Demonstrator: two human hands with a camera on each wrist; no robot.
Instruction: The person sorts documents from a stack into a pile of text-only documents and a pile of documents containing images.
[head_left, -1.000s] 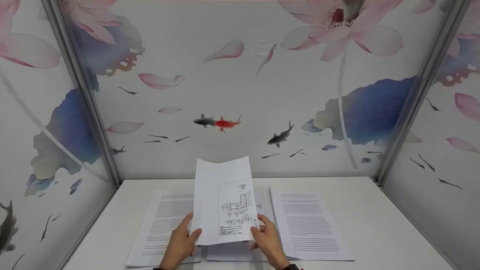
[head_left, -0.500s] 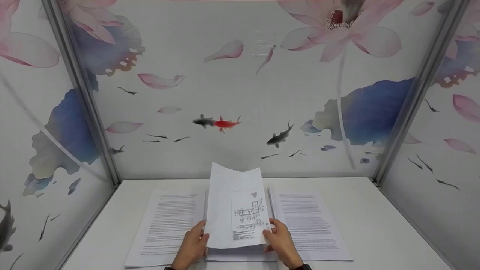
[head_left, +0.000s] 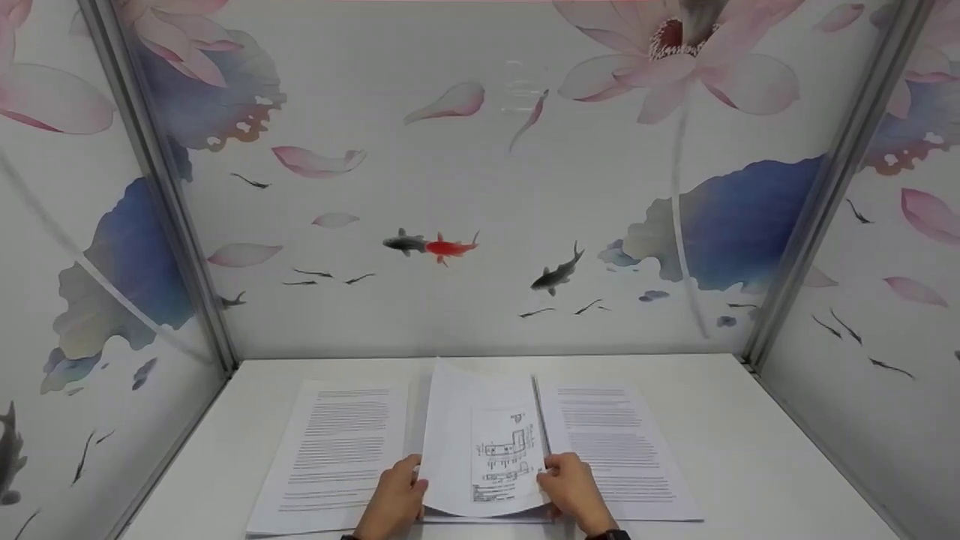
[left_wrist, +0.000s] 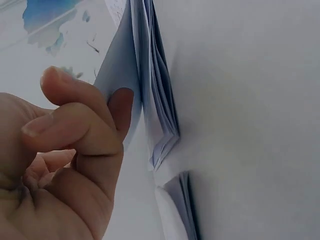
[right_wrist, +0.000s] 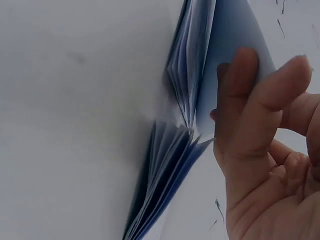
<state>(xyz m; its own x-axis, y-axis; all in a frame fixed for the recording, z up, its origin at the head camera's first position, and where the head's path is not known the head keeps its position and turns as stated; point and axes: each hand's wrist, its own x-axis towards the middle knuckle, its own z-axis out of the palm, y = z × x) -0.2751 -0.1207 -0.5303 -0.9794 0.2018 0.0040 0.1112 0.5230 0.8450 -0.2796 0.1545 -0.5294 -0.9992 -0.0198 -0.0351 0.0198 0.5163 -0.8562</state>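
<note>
From where I stand, the left hand [head_left: 394, 499] pinches the near left edge of a drawing sheet [head_left: 484, 450] and the right hand [head_left: 574, 487] pinches the near right edge, thumbs on top and some fingers tucked behind. The sheet lies between the two hands, bowed and tilted, over a middle stack [left_wrist: 162, 110] of paper; whether it is a single page I can't tell. What worries me is how close those tucked fingers are to the loose page edges below: a knuckle could catch a few and shove the stack askew. If one hand let go sooner than the other, the bowed sheet could swing and settle crooked, and too firm a pinch might crease its edge. The far end has nothing holding it, so it could curl or drag across the pages underneath. Room to either side is tight. Just beyond the left hand lies a left stack [head_left: 330, 457] of printed text, and just beyond the right hand a right stack [head_left: 630, 457], its near page edges fanned apart, so a sideways sweep of either wrist might disturb them. The white table [head_left: 765, 465] runs past both stacks, and ahead, well apart from the fingers, stands the painted back wall [head_left: 450, 172].
</note>
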